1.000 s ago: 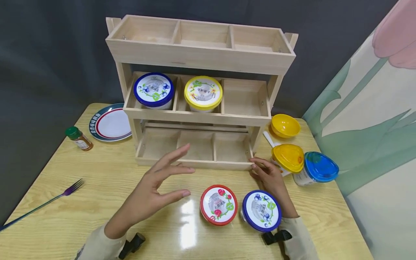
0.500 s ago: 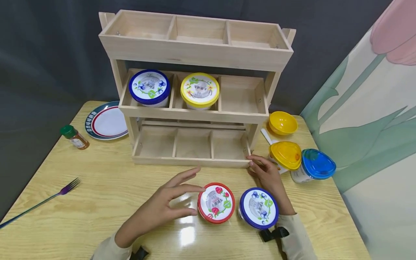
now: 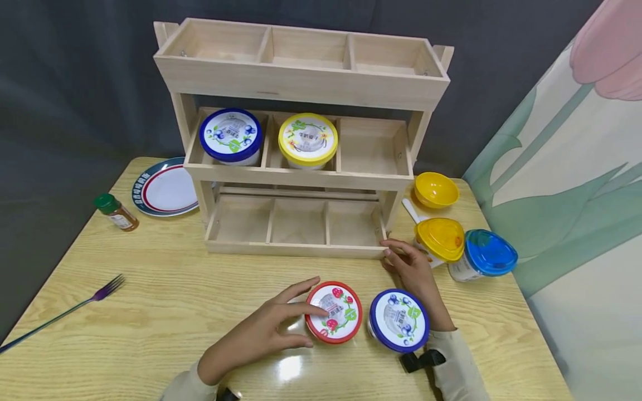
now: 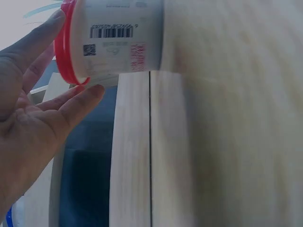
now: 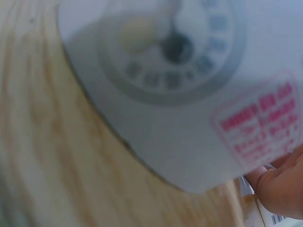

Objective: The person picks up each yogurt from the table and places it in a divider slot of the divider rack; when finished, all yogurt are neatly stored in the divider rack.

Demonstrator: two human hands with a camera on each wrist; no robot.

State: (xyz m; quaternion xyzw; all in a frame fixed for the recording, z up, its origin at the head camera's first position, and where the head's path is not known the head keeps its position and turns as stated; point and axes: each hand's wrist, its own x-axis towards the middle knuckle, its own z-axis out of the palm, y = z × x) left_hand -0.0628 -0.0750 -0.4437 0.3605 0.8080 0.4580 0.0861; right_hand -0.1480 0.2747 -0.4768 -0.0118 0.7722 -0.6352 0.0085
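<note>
My left hand (image 3: 266, 328) is at a red-lidded tub (image 3: 346, 328) with strawberries on its lid. Its fingers spread over and beside the lid, and the thumb lies at the near left. In the left wrist view, the fingertips are at the red lid (image 4: 66, 56) of the tub's white body (image 4: 113, 42). My right hand (image 3: 413, 273) holds the lower right corner of a three-tier wooden rack (image 3: 296, 250), index finger on the rim, thumb at the front. Beside its wrist stands a blue-lidded blueberry tub (image 3: 399, 320), whose white side (image 5: 156, 123) fills the right wrist view.
The middle tier holds another blue-lidded tub (image 3: 230, 133) and a yellow-lidded tub (image 3: 308, 139). On the right are a yellow bowl (image 3: 436, 190), a yellow-lidded container (image 3: 440, 239) and a blue-lidded one (image 3: 489, 253). A plate (image 3: 168, 189), spice jar (image 3: 117, 213) and fork (image 3: 75, 306) lie left.
My left hand has moved right and toward me, from the space before the rack to the red-lidded tub. My right hand has stayed at the rack's corner.
</note>
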